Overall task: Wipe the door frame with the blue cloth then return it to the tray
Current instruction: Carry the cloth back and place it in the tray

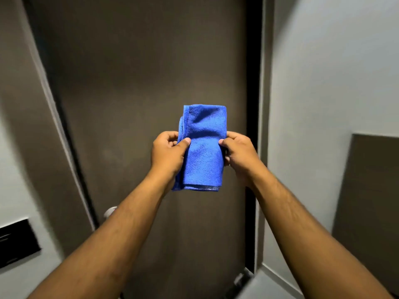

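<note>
Head view: your left hand [167,153] and right hand [239,153] each pinch a side edge of the folded blue cloth [204,147], held up before the door [140,83]. It looks light, soft and floppy; hold the folded stack so layers don't slip. The door frame [251,104] stands just behind, right.

Edges are all smeared with blur. Dark wall panel [15,244] on the near left is cut off by the frame, same with the brown panel [371,201] on the right. Small whitish thing [109,211] behind the left forearm, can't tell what.
</note>
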`<state>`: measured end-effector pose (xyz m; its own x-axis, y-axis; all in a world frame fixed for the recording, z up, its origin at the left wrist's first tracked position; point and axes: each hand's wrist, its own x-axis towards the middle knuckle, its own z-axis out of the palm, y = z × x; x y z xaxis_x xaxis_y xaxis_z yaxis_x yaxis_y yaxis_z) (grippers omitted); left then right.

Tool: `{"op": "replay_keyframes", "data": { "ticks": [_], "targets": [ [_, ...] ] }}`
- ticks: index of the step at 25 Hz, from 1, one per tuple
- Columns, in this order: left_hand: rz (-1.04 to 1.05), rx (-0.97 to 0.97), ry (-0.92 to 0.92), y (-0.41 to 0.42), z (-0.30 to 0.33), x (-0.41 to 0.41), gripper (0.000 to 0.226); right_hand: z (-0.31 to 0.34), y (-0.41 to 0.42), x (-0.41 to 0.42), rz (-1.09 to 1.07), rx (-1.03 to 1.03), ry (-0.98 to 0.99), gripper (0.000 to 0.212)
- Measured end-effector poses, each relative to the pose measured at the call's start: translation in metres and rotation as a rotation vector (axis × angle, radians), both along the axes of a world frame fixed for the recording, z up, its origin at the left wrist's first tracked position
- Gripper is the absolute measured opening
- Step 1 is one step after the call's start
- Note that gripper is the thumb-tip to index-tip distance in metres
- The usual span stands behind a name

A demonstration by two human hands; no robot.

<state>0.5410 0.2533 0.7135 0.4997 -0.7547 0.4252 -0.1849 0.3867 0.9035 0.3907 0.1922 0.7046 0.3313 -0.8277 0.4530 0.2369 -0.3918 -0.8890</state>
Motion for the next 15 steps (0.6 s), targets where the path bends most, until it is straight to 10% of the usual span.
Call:
{"op": "replay_keyframes", "data": {
  "ticks": [15],
  "targets": [
    [-0.506,0.574,0.036,-0.194,-0.236,-0.37,0.006,-0.22,-0.101,-0.387,-0.615,0.517,0.222,0.032]
  ]
}}
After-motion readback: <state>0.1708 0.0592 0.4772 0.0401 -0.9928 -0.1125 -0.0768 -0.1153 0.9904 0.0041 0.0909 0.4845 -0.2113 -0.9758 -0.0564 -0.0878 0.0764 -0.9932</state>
